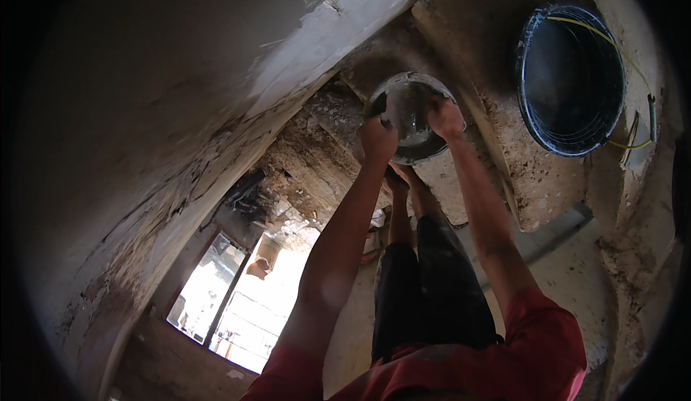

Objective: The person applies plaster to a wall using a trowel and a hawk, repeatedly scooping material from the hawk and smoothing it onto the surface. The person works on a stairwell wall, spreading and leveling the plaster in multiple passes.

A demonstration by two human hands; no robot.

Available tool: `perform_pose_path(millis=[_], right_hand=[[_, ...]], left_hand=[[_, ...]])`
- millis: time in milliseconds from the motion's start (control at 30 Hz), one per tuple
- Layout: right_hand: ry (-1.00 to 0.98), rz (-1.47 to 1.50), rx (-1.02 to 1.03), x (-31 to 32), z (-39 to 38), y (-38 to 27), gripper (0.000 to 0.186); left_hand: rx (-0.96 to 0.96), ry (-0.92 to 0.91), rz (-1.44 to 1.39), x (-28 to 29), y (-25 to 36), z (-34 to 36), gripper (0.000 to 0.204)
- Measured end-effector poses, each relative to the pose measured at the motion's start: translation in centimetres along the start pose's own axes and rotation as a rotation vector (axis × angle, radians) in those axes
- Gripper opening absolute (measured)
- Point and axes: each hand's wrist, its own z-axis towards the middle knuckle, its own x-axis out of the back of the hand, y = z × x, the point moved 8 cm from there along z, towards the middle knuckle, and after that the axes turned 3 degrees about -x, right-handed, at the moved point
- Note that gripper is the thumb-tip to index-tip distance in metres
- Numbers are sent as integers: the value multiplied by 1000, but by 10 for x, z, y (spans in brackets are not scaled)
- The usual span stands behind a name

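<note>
A round, grey-crusted basin [413, 84] with wet, grey contents sits on the dirty concrete steps below me, just beyond my bare feet [396, 184]. My left hand [378, 135] is closed at the basin's left side, with a small dark shape at its fingers that I cannot make out. My right hand [445, 117] is bent in a grip at the right side of the basin, its fingertips partly hidden; whether it holds the rim or something inside is unclear.
A black bucket [568, 84] with a yellow handle stands at the upper right. A cracked, plastered wall [165, 113] slopes along the left. Rubble [277, 192] lies on the steps. Below left is a bright opening [209, 286] with railings.
</note>
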Motion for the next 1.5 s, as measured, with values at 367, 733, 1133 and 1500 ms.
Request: perform_pose_path(millis=[367, 733, 1133, 1500], right_hand=[[-42, -56, 149, 18, -10, -23, 38], [579, -246, 667, 69, -205, -96, 36], [644, -261, 732, 142, -279, -121, 39], [837, -133, 985, 216, -364, -137, 29]], left_hand=[[129, -59, -213, -69, -61, 42, 31], [196, -262, -964, -28, -15, -30, 23], [113, -288, -1227, 10, 41, -94, 20], [54, -309, -1360, 59, 83, -137, 24]])
